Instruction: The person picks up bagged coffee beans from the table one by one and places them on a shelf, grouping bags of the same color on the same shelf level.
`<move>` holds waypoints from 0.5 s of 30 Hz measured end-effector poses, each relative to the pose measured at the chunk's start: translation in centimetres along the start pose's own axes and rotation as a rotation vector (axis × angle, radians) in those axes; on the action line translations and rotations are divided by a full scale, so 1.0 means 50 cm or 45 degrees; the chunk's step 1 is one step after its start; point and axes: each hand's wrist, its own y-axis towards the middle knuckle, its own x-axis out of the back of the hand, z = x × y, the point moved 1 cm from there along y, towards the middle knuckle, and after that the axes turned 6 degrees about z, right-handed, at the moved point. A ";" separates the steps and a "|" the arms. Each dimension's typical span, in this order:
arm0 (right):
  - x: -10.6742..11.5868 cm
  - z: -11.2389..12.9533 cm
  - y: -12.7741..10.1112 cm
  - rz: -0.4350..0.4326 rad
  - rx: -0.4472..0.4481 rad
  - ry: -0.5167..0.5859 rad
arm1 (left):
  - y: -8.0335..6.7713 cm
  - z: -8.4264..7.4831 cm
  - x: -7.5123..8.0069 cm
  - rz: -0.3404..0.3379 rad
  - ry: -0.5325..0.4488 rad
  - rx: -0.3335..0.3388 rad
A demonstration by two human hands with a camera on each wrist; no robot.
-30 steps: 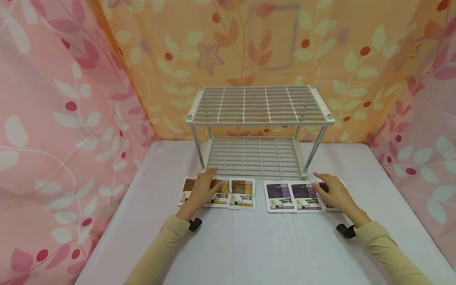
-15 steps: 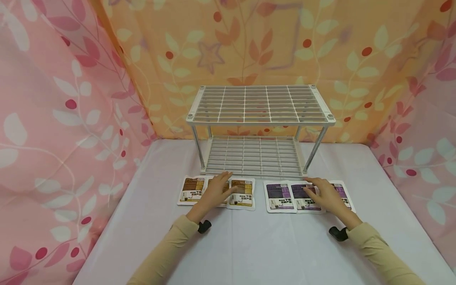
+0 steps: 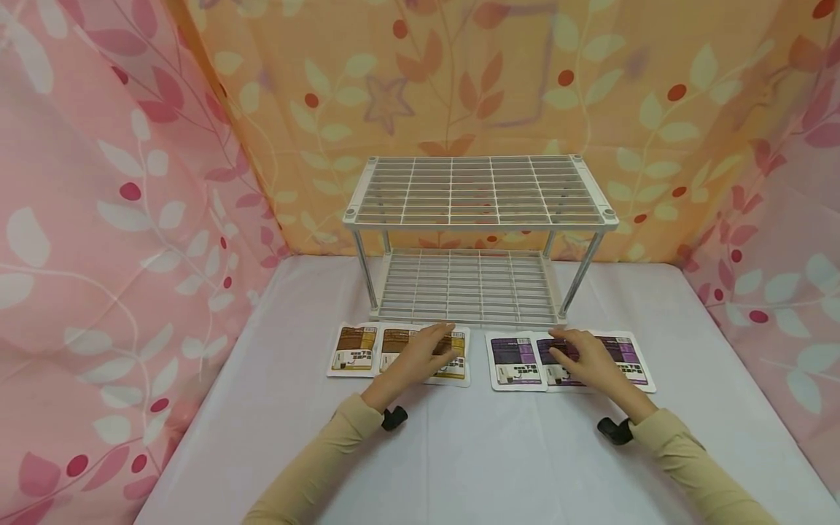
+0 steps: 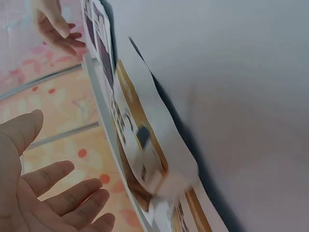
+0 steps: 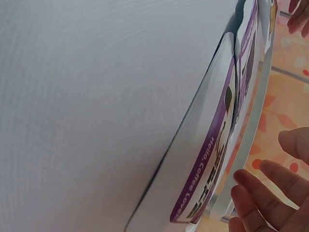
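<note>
Three flat white sachets with brown-and-gold labels lie in a row at left in the head view: a left one, a middle one and a right one. My left hand is over the right one, fingers spread and holding nothing. A second row has purple labels: a left sachet, a middle one and a right one. Over its middle and right sachets is my right hand, fingers relaxed. "Hello, Coffee Lover" is printed on a purple sachet in the right wrist view.
A two-tier white wire rack with metal legs stands just behind both rows. White cloth covers the table. Floral curtains hang at the back and both sides. Each wrist wears a black device.
My left hand has moved right, from the left and middle brown sachets to the right one. My right hand has moved left, uncovering the right purple sachet. The sachets stay in place.
</note>
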 end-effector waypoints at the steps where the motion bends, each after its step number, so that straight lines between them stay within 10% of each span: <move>1: -0.002 0.000 0.001 0.000 0.006 -0.001 | 0.003 -0.004 -0.003 0.015 -0.007 0.002; 15: -0.020 0.013 0.005 0.014 0.029 0.034 | 0.024 -0.056 -0.051 0.125 -0.089 -0.054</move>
